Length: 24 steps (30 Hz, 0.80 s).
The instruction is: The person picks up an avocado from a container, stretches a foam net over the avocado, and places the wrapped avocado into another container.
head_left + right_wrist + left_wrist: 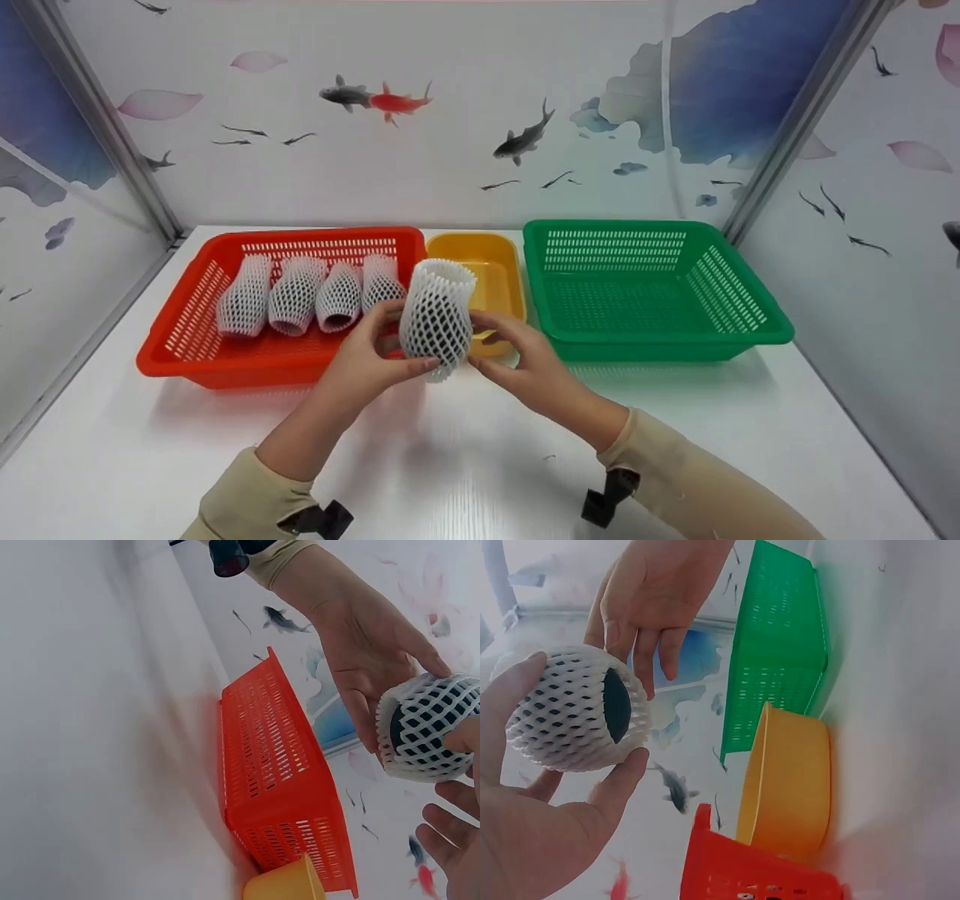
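A dark rounded item in a white foam net sleeve (437,322) is held up over the table in front of the baskets. My left hand (366,364) grips it from the left, thumb on the near side and fingers around the back. One end of the sleeve is open in the left wrist view, showing the item's smooth dark surface (617,706). At the right side of the sleeve is my right hand (534,367), its fingers relaxed and spread. Its thumb (463,738) overlaps the net in the right wrist view, while the other fingers stand apart from it.
A red basket (255,369) at the left holds several similar net-sleeved items (296,296). Behind the hands stands a yellow bin (499,289). To its right is a green basket (660,349). White panels with painted fish surround the white table (465,480) at the back and sides.
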Tool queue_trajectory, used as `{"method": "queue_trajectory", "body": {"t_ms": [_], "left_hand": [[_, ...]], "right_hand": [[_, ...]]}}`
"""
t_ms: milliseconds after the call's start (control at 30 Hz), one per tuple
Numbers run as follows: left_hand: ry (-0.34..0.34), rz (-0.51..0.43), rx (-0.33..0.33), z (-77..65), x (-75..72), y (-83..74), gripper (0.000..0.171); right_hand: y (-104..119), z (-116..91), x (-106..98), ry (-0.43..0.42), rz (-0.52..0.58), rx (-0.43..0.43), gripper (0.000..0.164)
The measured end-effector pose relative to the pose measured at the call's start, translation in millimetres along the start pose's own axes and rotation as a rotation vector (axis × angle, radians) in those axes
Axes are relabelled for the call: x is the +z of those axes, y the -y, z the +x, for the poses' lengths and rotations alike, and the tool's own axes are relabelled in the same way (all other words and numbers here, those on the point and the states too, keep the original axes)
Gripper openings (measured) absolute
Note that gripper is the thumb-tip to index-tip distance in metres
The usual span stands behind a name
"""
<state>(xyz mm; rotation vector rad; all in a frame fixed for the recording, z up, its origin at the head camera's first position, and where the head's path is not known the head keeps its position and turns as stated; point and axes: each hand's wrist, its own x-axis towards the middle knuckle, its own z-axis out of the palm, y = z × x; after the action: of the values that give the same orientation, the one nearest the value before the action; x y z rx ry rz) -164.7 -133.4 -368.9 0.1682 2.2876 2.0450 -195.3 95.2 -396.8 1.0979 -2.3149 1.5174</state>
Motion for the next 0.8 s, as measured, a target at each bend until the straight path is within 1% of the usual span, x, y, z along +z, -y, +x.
{"method": "queue_trajectory", "body": {"t_ms": [67,133,200,300,367,500,567,600,667,800], "left_hand": [[0.006,0.045,0.011,0.3,-6.7,-4.1,0.077],[0.008,0.119,0.022,1.4,-15.1,-8.4,0.080],[0.000,0.212,0.032,2.9,-25.8,-12.8,0.081],[-0.022,0.310,0.056,5.8,-44.5,-17.8,0.082],[-0.042,0.364,0.074,7.0,-57.2,-19.5,0.081],[-0.069,0.443,0.103,7.7,-79.3,-19.7,0.080],[-0.066,0.489,0.112,9.1,-89.5,-19.0,0.080],[-0.060,0.521,0.116,10.4,-94.7,-18.7,0.079],[-0.046,0.604,0.123,13.9,-105.3,-18.2,0.079],[-0.006,0.778,0.111,23.4,-126.7,-16.8,0.077]], "right_hand": [[2.4,6.4,2.9,0.024,-0.027,0.006,0.046],[4.5,12.1,5.9,0.044,-0.053,0.021,0.047],[5.5,17.5,9.5,0.069,-0.071,0.037,0.046],[4.6,25.5,15.7,0.120,-0.126,0.018,0.040],[1.8,31.7,21.1,0.168,-0.214,-0.036,0.037],[-8.0,44.0,34.5,0.291,-0.485,-0.161,0.037],[-14.0,49.5,41.7,0.353,-0.575,-0.188,0.038],[-17.0,51.9,44.8,0.375,-0.600,-0.196,0.038],[-22.2,56.2,49.6,0.399,-0.610,-0.202,0.036],[-28.4,65.0,54.5,0.421,-0.554,-0.195,0.033]]}}
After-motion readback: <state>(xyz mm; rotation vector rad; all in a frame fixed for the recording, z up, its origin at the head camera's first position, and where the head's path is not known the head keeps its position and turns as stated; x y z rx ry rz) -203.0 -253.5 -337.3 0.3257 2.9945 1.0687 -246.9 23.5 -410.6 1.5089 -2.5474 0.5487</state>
